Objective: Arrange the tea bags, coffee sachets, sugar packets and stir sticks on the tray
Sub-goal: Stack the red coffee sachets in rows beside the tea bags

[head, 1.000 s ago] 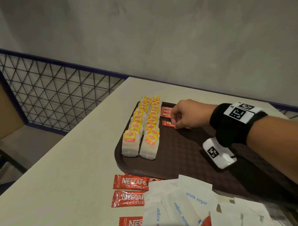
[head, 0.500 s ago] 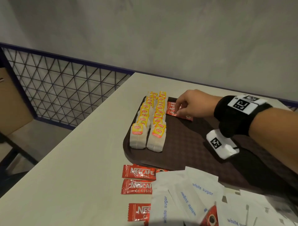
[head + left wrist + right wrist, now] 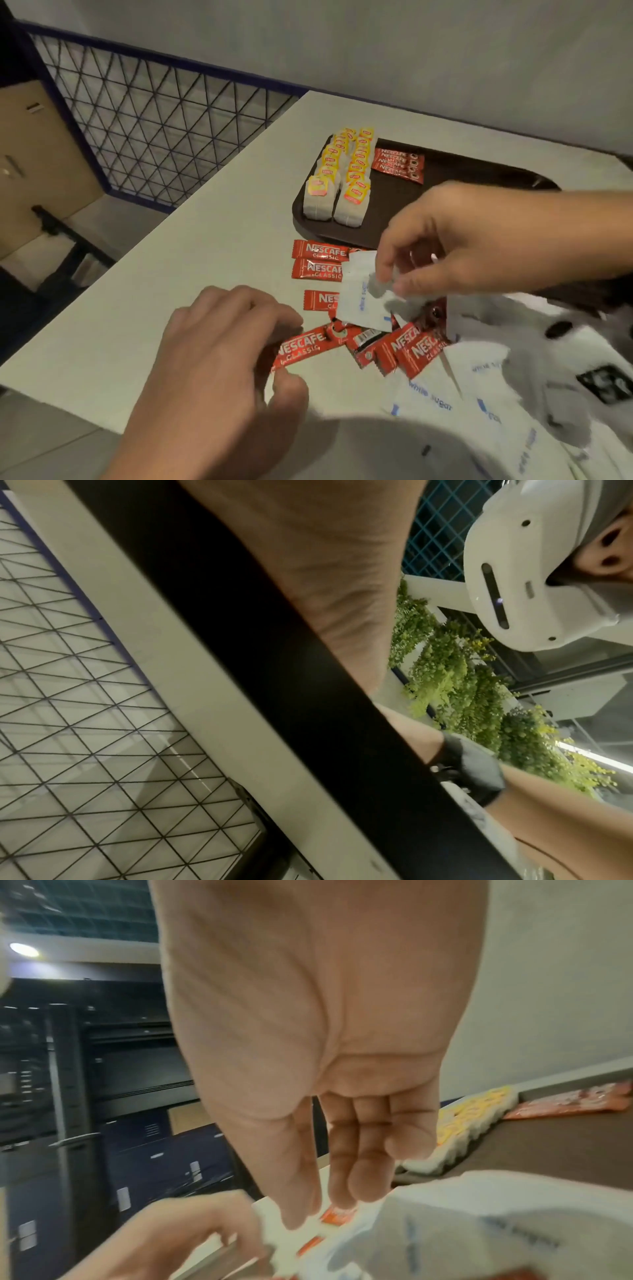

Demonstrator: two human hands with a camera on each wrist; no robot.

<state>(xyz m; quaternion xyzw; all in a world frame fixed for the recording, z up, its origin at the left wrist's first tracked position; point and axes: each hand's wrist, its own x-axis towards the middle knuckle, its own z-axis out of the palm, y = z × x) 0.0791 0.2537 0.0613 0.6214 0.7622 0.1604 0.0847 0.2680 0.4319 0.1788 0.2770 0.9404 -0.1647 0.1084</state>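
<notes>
A dark brown tray (image 3: 479,171) lies on the table, with two rows of yellow-tagged tea bags (image 3: 342,178) at its left end and a small stack of red coffee sachets (image 3: 399,164) beside them. Loose red coffee sachets (image 3: 318,260) and white sugar packets (image 3: 479,394) lie mixed in front of the tray. My right hand (image 3: 394,277) hovers over this pile and pinches a white sugar packet (image 3: 359,301) that tilts up off the pile. My left hand (image 3: 284,353) curls round the left end of one coffee sachet (image 3: 308,346) on the table. In the right wrist view the right hand's fingers (image 3: 359,1177) point down at the packets.
The pale table (image 3: 171,291) ends at a near edge by my left forearm and at a left edge beside a blue wire-mesh railing (image 3: 154,120). A cardboard box (image 3: 34,154) stands beyond the railing. A grey wall runs behind the tray.
My right hand left the coffee sachets stacked on the tray and came back to the near pile, where it took a sugar packet. My left hand came into view on a sachet.
</notes>
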